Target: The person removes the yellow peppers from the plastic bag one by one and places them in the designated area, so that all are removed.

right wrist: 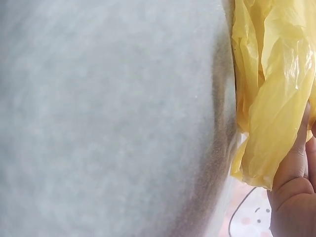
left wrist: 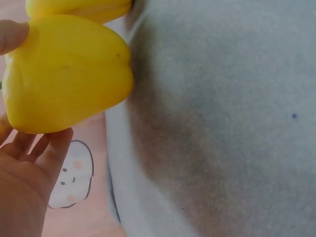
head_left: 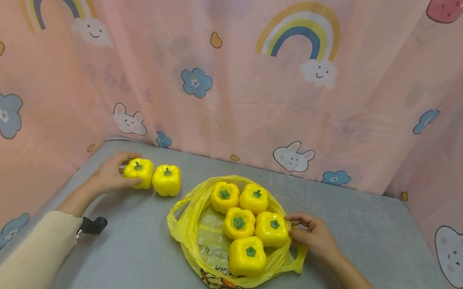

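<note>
On the left, my left hand (head_left: 113,174) grips a yellow bell pepper (head_left: 139,173) with a green stem, thumb and fingers around its sides. The left wrist view shows this bell pepper (left wrist: 69,74) large, with fingertips (left wrist: 54,143) against it. Just right of it stands a second yellow bell pepper (head_left: 167,180). A yellow plastic bag (head_left: 190,225) lies opened wide in the middle, several yellow bell peppers (head_left: 247,256) inside. My right hand (head_left: 317,237) holds the bag's right rim, beside the rightmost pepper. In the right wrist view, the bag (right wrist: 276,108) partly covers those fingers.
A grey cloth-covered table (head_left: 128,257) bears everything. Behind it and at both sides hangs a pink curtain (head_left: 226,115) printed with rainbows, rabbits and flowers. Black straps circle both wrists, one with a black mount (head_left: 94,225) at the left.
</note>
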`<state>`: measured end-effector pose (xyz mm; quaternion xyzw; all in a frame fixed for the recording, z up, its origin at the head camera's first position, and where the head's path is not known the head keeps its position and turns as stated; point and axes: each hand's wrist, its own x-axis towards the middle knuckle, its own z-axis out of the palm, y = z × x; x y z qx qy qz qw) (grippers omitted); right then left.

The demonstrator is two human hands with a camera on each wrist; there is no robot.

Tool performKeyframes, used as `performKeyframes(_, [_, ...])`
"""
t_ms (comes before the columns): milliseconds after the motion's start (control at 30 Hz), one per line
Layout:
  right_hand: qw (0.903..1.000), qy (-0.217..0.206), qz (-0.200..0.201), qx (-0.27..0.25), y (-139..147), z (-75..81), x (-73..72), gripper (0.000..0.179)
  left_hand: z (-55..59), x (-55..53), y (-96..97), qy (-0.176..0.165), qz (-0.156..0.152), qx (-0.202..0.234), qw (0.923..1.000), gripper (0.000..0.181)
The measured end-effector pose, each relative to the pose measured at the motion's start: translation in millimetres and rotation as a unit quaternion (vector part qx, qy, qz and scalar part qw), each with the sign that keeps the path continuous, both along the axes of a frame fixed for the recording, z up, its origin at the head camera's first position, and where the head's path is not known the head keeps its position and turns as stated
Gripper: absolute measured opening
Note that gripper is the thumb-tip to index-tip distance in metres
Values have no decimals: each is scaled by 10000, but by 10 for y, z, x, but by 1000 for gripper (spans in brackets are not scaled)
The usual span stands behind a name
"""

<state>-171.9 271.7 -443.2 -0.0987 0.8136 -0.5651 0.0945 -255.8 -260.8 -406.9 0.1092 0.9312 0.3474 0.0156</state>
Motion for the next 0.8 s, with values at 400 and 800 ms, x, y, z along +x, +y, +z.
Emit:
performKeyframes(400, [10000, -34, -34, 65, 0, -4, 1, 37, -41, -11, 19, -20, -56, 61, 10000, 74])
performKeyframes(800, [9999, -85, -73, 71, -8, 1, 2, 38, -28, -26, 18, -104, -60, 56, 9999, 76])
